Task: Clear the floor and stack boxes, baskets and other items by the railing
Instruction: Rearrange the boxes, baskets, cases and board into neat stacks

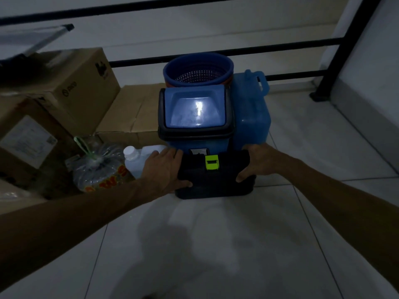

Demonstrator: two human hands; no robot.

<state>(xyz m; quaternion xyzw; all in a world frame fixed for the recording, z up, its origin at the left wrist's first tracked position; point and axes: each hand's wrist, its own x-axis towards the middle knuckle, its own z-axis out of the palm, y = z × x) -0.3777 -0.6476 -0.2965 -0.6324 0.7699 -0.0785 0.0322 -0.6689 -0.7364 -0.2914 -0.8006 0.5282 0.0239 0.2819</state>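
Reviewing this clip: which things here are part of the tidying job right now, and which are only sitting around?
In the job:
black case with green latch, held at its ends by the left hand and right hand
railing

Just sitting there:
blue swing-lid bin
blue basket
blue jerrycan
cardboard boxes
white bottle
bagged bottle

Dim light. Left hand (pixel 163 169) and right hand (pixel 257 162) clasp opposite ends of a black plastic toolbox with a lime-green latch (pixel 212 180), which sits on the pale tiled floor (pixel 216 244). Directly beyond the grip: blue swing-lid plastic bin (pixel 195 111). Behind that, a round blue perforated basket (pixel 198 71) by the black metal railing (pixel 280 45). Beside the left hand: white capped plastic jug (pixel 135 158).
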